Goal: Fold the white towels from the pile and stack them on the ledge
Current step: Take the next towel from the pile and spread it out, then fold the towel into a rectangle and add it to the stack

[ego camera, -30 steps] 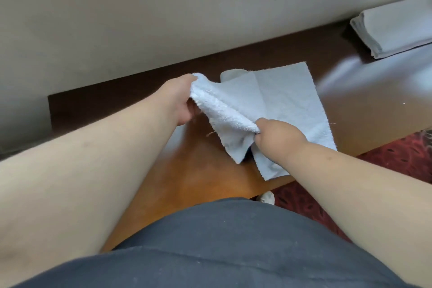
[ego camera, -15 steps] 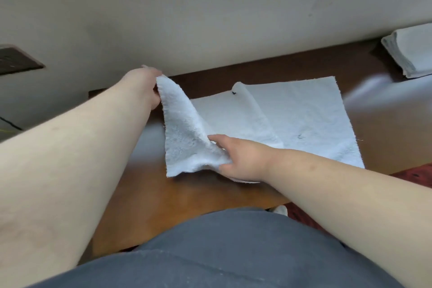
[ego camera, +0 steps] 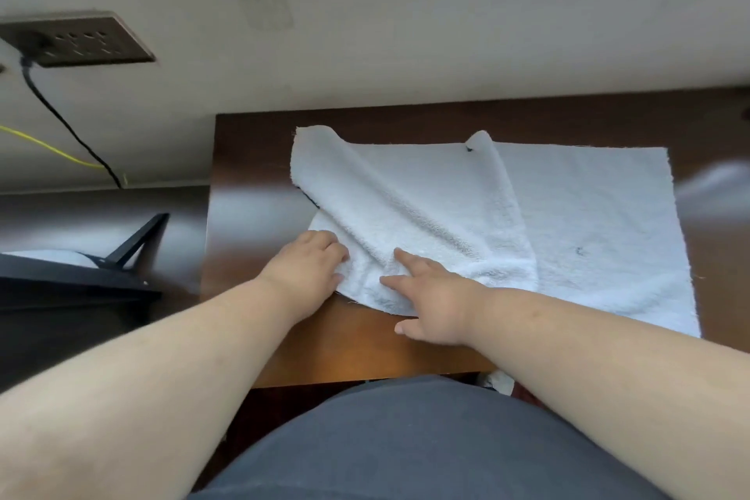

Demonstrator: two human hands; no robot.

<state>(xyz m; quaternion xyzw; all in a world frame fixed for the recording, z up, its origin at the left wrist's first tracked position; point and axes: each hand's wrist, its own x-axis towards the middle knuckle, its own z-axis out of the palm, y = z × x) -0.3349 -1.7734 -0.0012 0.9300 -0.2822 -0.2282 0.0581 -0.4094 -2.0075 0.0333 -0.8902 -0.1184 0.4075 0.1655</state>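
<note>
A white towel (ego camera: 568,223) lies spread on the brown wooden ledge (ego camera: 365,353), with its right half flat. Its left half is rumpled, with a raised fold running from the far edge toward me. My left hand (ego camera: 308,268) sits at the towel's near left corner, fingers curled over the edge and gripping it. My right hand (ego camera: 430,296) rests on the near edge beside it. Its fingers are spread and its forefinger lies straight on the cloth.
The wall (ego camera: 406,32) rises right behind the ledge. A dark socket plate (ego camera: 77,41) with a black cable (ego camera: 61,118) and a yellow wire (ego camera: 44,144) is on the left. A black frame (ego camera: 93,276) stands left of the ledge's end. A scrap of white cloth (ego camera: 500,382) shows below the front edge.
My left hand let go of the lifted far left corner and came down to the near left corner. The towel's left half dropped onto the ledge. My right hand opened onto the cloth. The view swung left.
</note>
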